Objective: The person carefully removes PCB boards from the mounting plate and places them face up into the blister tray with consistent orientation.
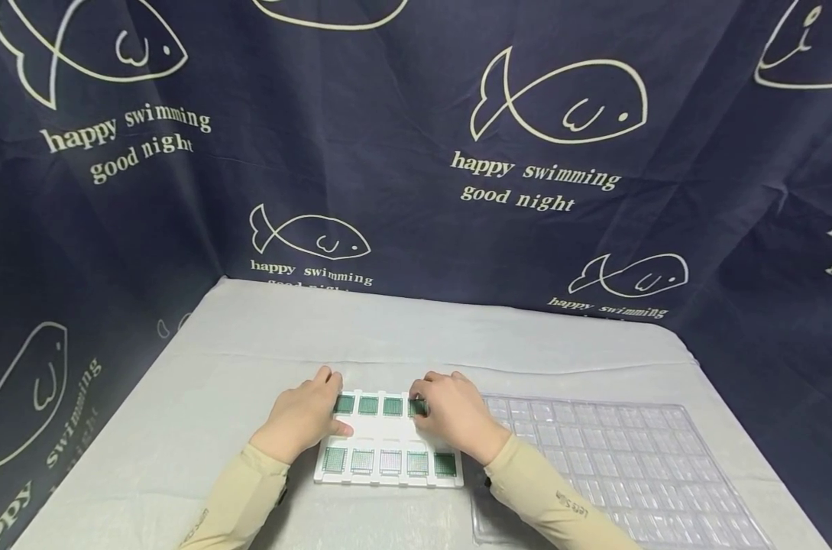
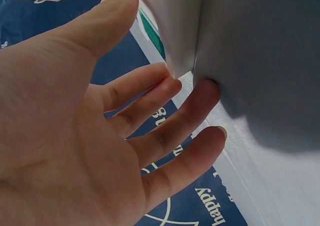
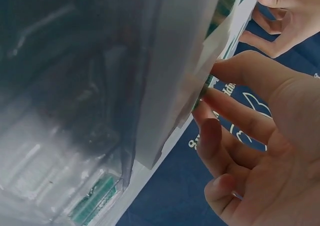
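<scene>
A white tray [image 1: 377,429] with two rows of small green circuit boards [image 1: 391,406] lies on the table. My left hand [image 1: 302,412] holds the tray's left side, its thumb [image 1: 343,430] over the top and its fingertips against the outer edge in the left wrist view. At the far right corner, my right hand [image 1: 457,412] pinches a green circuit board [image 3: 199,99] between thumb and index finger. In the head view these fingers partly cover that board. The near row of boards [image 1: 390,461] sits in its slots.
A large clear plastic tray [image 1: 622,458] with many compartments lies right of the white tray, partly under the right forearm. One green piece [image 3: 92,201] shows in it in the right wrist view. A dark blue fish-print curtain [image 1: 416,153] surrounds the cloth-covered table [image 1: 264,321].
</scene>
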Motion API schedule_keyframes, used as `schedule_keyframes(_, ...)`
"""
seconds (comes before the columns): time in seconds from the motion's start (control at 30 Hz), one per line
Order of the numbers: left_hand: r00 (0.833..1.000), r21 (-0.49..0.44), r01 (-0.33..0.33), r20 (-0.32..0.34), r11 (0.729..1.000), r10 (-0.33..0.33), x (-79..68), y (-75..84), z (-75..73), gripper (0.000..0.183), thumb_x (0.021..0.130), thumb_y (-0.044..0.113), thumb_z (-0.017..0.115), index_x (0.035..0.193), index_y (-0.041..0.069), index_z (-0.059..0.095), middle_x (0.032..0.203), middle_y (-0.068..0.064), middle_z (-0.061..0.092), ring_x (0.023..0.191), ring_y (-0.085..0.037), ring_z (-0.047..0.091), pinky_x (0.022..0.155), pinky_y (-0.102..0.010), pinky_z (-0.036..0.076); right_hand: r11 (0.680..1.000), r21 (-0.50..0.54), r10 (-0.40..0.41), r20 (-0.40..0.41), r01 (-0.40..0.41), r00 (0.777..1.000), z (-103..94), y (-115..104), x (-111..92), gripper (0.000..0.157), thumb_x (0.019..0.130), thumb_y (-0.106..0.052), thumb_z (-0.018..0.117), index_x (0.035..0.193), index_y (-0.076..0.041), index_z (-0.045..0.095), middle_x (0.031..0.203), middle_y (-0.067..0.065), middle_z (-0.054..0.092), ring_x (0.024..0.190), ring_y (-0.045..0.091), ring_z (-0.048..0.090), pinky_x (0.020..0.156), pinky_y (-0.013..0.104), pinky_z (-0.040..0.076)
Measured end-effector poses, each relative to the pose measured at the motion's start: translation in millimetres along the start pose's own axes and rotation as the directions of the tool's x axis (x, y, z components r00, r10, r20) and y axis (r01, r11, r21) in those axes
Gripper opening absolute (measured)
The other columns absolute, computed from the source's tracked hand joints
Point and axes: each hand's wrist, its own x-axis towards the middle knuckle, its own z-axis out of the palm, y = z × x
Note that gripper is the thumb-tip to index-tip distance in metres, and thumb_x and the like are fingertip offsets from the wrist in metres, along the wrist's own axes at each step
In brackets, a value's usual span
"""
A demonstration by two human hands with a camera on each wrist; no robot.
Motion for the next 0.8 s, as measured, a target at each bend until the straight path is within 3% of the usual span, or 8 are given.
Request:
schedule_keyframes(0.33,1.000,0.002,-0.002,-0.005,1.000,0.002,-1.0,1.6,-0.2,0.066,0.071,0.041,0.086,0.116,0.002,0.056,0.097,-0.005,0.047,0.068,-0.020,0.050,0.056,-0.037,0.045,0.998,0.053,0.017,-0.028,-0.016,0.999,-6.0,3.1,-1.9,0.026,0.074,-0.023,0.084,0.098,-0.015,0.077,0.088,-0.004,0.073,0.072,0.013,0.065,0.070,0.028,0.046)
schedule_keyframes(0.8,1.000,-0.005,-0.009,-0.017,1.000,0.009,-1.0,1.1,0.2,0.066,0.071,0.040,0.086,0.116,0.002,0.056,0.096,-0.005,0.048,0.068,-0.020,0.049,0.055,-0.036,0.043,0.997,0.073,-0.007,0.013,0.006,1.000,-5.3,6.4,-5.8,0.026,0.077,-0.023,0.084,0.100,-0.016,0.076,0.091,-0.003,0.072,0.068,0.010,0.064,0.073,0.034,0.053)
